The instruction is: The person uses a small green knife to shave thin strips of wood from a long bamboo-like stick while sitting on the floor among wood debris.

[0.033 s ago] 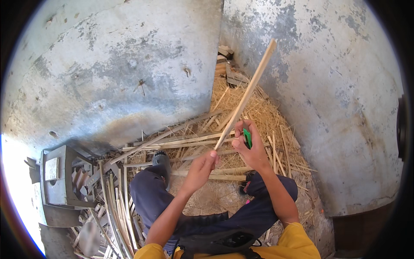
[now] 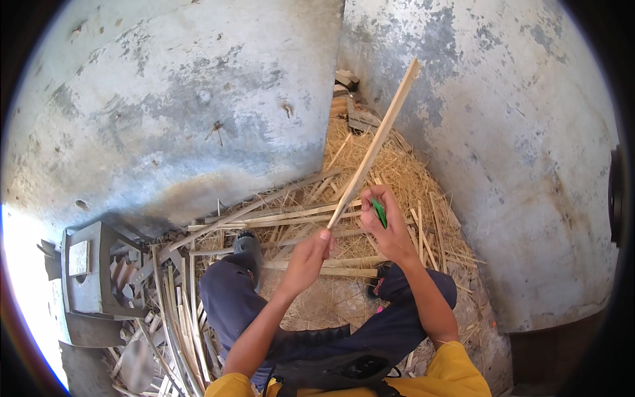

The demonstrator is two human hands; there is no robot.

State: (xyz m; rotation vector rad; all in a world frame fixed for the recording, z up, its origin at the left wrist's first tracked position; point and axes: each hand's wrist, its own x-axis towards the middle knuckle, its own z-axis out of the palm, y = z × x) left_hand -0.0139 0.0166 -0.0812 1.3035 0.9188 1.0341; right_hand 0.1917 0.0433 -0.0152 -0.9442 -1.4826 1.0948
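Observation:
A long pale strip of split wood or bamboo [image 2: 378, 142] slants up and away to the right in front of me. My left hand [image 2: 309, 259] pinches its near end between thumb and fingers. My right hand [image 2: 389, 228] is closed around a green-handled knife [image 2: 379, 213], close to the strip's right side. Only the green handle shows plainly; the blade is hard to make out, and I cannot tell whether it touches the strip. The strip's far end is up in the air before the wall.
Straw-like shavings [image 2: 397, 165] cover the floor ahead. Several loose strips [image 2: 324, 270] lie across it between my feet, and more strips [image 2: 192, 324] are piled at the left. A grey box-like frame [image 2: 92, 264] stands there. Stained walls [image 2: 516, 165] meet close ahead.
The strip has turned slightly about its length and its far tip has shifted a little left. The green knife handle has tilted in my right hand. My left hand has hardly moved.

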